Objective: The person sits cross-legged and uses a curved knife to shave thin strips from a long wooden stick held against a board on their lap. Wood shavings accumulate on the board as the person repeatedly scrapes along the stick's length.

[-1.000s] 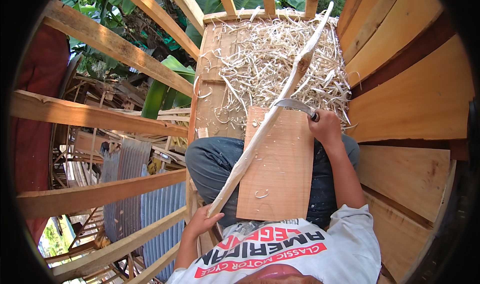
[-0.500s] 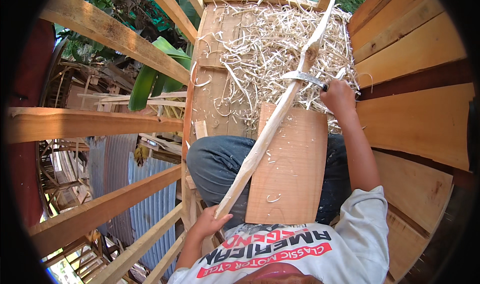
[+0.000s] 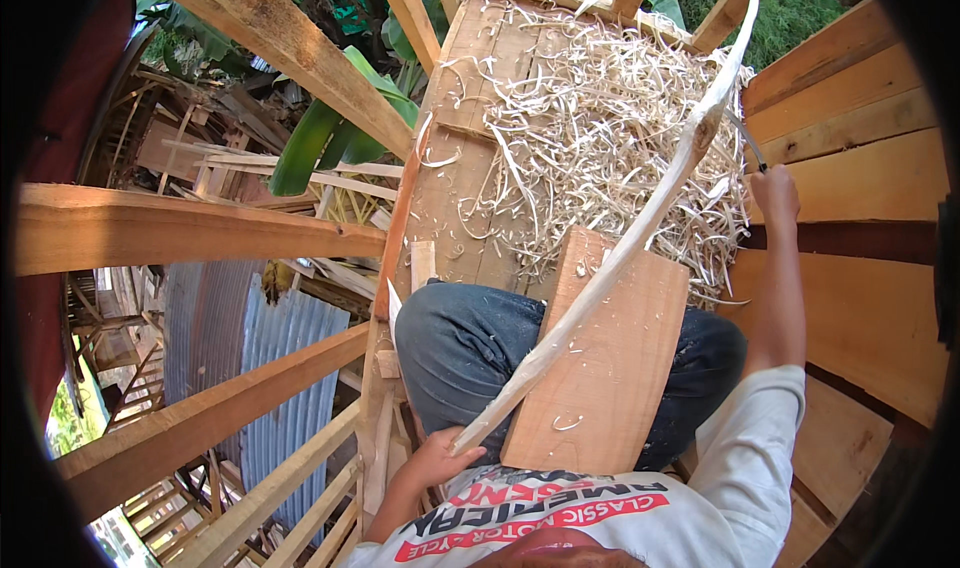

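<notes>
My left hand (image 3: 447, 458) is closed round the near end of a long, pale, whittled stick (image 3: 607, 273). The stick slants up and away to the right, over a flat wooden board (image 3: 618, 368) lying across my lap. A darker knot shows towards its far, thinner end. Out at the far right, my right hand (image 3: 774, 193) is closed on the handle of a knife (image 3: 752, 146). The blade points up and left, close beside the stick's far part; whether it touches the wood I cannot tell. A few curled shavings lie on the board.
Pale wood shavings (image 3: 600, 128) are heaped on the plank floor (image 3: 460, 183) ahead. Slanted wooden rails (image 3: 200, 230) stand along the left, and a wall of planks (image 3: 850, 183) along the right. Beyond the left rails are corrugated metal sheets (image 3: 290, 378) and green leaves (image 3: 325, 148).
My right hand has swung the knife outward, further up and right along the stick. The stick's far end and the board now appear more to the right; my left hand keeps its grip.
</notes>
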Demonstrator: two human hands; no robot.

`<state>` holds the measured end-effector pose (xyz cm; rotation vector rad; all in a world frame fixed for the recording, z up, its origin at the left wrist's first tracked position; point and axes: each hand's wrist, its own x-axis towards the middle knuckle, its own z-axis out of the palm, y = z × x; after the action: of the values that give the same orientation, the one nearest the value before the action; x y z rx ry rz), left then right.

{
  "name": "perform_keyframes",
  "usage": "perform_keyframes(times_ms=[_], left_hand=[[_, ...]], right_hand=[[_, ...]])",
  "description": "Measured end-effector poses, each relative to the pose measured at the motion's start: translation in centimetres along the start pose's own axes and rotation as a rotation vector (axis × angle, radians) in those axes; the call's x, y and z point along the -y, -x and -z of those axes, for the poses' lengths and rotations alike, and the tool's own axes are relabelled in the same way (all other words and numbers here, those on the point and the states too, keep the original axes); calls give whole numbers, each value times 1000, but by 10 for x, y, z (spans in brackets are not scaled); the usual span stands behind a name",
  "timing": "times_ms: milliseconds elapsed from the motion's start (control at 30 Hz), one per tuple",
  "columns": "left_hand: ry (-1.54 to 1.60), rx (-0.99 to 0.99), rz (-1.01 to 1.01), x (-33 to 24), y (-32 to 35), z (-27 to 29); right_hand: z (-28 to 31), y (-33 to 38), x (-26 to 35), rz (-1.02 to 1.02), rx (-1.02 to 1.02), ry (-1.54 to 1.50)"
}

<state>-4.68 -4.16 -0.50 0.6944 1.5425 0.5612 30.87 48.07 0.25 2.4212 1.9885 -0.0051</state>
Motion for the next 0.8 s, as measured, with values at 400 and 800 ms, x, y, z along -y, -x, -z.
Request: perform_keyframes(times_ms=[400, 800], left_hand=[[177, 124, 229, -12, 0, 5], [-404, -298, -143, -14, 22, -33]], right_hand=[[-10, 183, 32, 352, 141, -422], [1, 234, -5, 381, 124, -542]])
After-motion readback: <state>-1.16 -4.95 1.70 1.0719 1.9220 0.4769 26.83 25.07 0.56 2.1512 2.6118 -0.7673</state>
